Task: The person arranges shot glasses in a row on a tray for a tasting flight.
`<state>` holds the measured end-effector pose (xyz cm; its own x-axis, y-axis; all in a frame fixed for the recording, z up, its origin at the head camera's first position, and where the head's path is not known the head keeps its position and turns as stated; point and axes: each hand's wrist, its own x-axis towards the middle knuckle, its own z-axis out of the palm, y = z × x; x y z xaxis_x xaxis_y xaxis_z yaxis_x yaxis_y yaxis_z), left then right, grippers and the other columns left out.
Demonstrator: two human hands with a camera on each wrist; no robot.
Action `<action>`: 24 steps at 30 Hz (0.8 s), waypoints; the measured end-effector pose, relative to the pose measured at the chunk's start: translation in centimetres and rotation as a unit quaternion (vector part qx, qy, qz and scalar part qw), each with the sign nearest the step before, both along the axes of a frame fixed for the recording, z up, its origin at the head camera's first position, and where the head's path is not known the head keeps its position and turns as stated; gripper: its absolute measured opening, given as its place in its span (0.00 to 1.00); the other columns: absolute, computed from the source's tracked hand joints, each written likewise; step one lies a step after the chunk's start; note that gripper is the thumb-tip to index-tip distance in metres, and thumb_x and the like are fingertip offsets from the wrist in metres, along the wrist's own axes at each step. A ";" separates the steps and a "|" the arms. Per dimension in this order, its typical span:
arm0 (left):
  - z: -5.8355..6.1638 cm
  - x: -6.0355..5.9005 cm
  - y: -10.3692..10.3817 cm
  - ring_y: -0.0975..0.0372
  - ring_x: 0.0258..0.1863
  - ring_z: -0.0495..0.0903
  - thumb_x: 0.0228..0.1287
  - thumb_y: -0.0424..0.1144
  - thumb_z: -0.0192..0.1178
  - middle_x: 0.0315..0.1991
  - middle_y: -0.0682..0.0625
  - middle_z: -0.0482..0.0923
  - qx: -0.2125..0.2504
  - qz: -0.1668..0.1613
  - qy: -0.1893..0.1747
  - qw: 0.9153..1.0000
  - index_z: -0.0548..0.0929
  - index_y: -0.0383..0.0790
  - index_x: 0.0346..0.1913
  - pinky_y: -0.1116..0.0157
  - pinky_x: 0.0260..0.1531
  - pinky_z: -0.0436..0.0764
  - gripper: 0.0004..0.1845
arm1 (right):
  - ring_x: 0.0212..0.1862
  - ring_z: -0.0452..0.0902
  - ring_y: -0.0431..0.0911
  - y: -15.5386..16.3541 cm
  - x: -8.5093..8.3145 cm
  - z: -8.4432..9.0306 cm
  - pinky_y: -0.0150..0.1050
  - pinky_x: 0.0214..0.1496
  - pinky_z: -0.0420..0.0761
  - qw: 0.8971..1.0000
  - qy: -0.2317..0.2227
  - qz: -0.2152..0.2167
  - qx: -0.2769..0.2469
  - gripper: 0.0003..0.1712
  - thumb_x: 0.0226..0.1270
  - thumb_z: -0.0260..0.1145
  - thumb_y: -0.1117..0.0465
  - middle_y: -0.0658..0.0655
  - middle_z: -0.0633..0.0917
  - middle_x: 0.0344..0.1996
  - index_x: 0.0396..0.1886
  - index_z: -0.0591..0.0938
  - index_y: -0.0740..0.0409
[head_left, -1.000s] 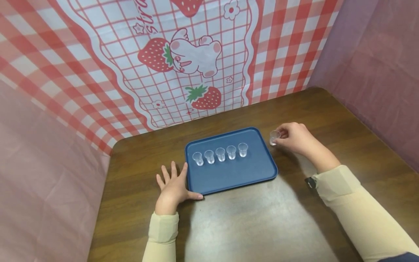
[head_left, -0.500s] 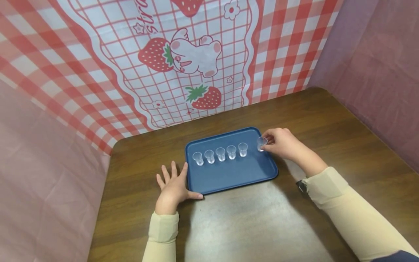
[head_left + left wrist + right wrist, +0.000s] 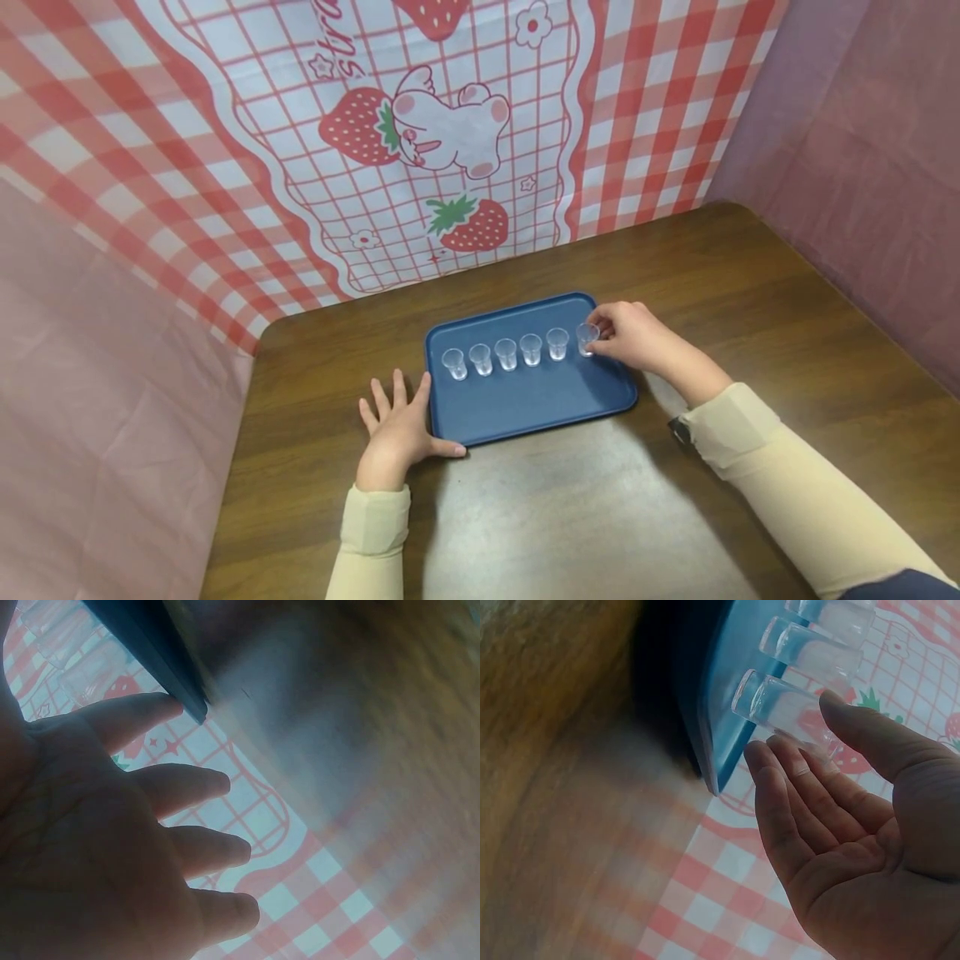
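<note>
A blue tray (image 3: 525,421) lies on the brown table (image 3: 570,517) with a row of several small clear cups (image 3: 506,353) standing on it. My right hand (image 3: 602,335) pinches one more clear cup (image 3: 586,340) by its top at the right end of that row, its base on or just above the tray. In the right wrist view thumb and fingers (image 3: 780,761) close round this cup (image 3: 784,711). My left hand (image 3: 396,427) lies flat on the table, thumb along the tray's front left corner; its fingers (image 3: 176,787) are spread beside the tray edge (image 3: 154,656).
A red-checked strawberry cloth (image 3: 420,142) hangs behind the table and plain pink sheets (image 3: 862,167) close both sides. Bare wood lies in front of and to the right of the tray.
My right hand carried the clear cup leftward from the table beside the tray onto the tray, to the right end of the row. The left hand has stayed put.
</note>
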<state>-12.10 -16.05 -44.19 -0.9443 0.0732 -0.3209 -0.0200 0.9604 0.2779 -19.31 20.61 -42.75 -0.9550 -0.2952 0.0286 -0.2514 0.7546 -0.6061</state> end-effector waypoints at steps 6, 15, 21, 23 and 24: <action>-0.1 0.0 0.0 0.32 0.75 0.25 0.33 0.67 0.82 0.80 0.33 0.33 -0.007 -0.001 -0.001 1.000 0.52 0.48 0.83 0.33 0.66 0.28 0.73 | 0.39 0.83 0.52 0.0 0.1 -0.2 0.50 0.43 0.83 1.000 -0.004 0.000 0.001 0.19 0.57 0.79 0.65 0.59 0.87 0.33 0.45 0.85 0.71; 0.0 0.0 0.0 0.33 0.75 0.25 0.34 0.67 0.82 0.80 0.33 0.33 -0.004 0.001 -0.003 1.000 0.51 0.49 0.83 0.33 0.66 0.28 0.73 | 0.41 0.84 0.54 0.1 0.0 -0.4 0.50 0.43 0.84 1.000 -0.008 -0.002 -0.007 0.19 0.58 0.79 0.64 0.61 0.87 0.36 0.46 0.85 0.72; 0.0 0.0 -0.1 0.33 0.75 0.25 0.36 0.68 0.80 0.80 0.33 0.33 0.003 0.001 -0.004 1.000 0.51 0.49 0.83 0.33 0.66 0.27 0.72 | 0.42 0.84 0.54 0.2 0.1 -0.4 0.51 0.45 0.84 1.000 -0.008 0.003 -0.009 0.22 0.59 0.79 0.63 0.63 0.87 0.38 0.49 0.84 0.72; 0.1 0.0 -0.2 0.33 0.75 0.25 0.39 0.68 0.79 0.80 0.33 0.34 0.008 0.002 0.000 1.000 0.52 0.48 0.83 0.33 0.66 0.27 0.70 | 0.44 0.84 0.55 0.3 0.3 -0.3 0.52 0.47 0.83 1.000 -0.008 0.004 -0.012 0.24 0.59 0.78 0.62 0.64 0.87 0.40 0.52 0.83 0.73; 0.2 0.1 -0.3 0.33 0.75 0.25 0.41 0.68 0.78 0.80 0.33 0.34 0.011 0.002 0.002 1.000 0.52 0.48 0.83 0.33 0.66 0.27 0.69 | 0.45 0.84 0.55 0.4 0.4 -0.2 0.52 0.47 0.83 1.000 -0.010 0.003 -0.015 0.25 0.60 0.78 0.62 0.64 0.87 0.41 0.53 0.83 0.72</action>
